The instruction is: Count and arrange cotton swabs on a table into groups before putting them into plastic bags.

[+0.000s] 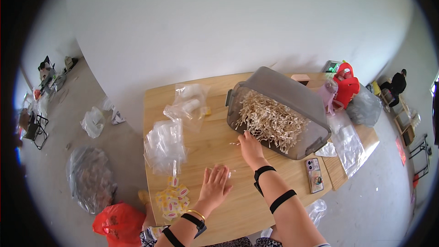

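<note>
A grey plastic bin (283,87) lies tipped on its side, its mouth toward me, with a heap of cotton swabs (270,119) inside. My right hand (251,148) is at the bin's lower left rim, fingers closed. A few swabs (235,143) stick out to the left beside its fingertips, so it seems to grip them. Flat on the table, my left hand (215,185) has its fingers stretched out. Small white tips, apparently swabs, show at the edges of that hand; what lies under the palm is hidden.
Clear plastic bags (165,146) lie left on the wooden table (206,144), above yellow-and-white labels (172,201). A phone (314,174) lies right of my right forearm. Farther right are a red bag (346,84) and plastic sheeting (347,144). Filled bags (91,178) stand on the floor.
</note>
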Demonstrator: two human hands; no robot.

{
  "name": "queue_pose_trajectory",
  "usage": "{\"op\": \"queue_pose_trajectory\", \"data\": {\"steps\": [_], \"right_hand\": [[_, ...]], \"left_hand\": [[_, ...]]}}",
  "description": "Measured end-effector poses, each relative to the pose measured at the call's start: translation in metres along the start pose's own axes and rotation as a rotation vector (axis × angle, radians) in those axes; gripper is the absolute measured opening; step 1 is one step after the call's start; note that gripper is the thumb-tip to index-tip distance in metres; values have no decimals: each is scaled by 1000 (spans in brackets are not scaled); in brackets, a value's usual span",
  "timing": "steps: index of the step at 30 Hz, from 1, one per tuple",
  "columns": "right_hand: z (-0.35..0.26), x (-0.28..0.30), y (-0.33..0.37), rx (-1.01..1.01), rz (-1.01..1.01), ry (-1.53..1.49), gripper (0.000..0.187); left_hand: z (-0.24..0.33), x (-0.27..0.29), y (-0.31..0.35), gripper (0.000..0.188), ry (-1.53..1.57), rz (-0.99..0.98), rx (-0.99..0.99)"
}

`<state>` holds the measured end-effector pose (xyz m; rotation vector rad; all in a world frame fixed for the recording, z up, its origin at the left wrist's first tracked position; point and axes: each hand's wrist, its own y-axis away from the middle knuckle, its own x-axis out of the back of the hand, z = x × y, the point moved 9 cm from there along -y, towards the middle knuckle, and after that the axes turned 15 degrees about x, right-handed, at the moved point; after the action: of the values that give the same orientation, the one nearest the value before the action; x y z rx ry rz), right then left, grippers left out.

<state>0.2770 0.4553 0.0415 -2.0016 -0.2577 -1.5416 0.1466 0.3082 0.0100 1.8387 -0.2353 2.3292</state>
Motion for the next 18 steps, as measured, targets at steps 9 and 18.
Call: {"op": "queue_pose_trajectory", "data": {"steps": [9,18], "right_hand": [[-52,-16,33,-6,-115,-219,4],[-102,15,107,-94,-167,-581,14]], "left_hand": [[22,4,71,74,88,3,-92],[33,-3,102,74,129,-11,-3]]}}
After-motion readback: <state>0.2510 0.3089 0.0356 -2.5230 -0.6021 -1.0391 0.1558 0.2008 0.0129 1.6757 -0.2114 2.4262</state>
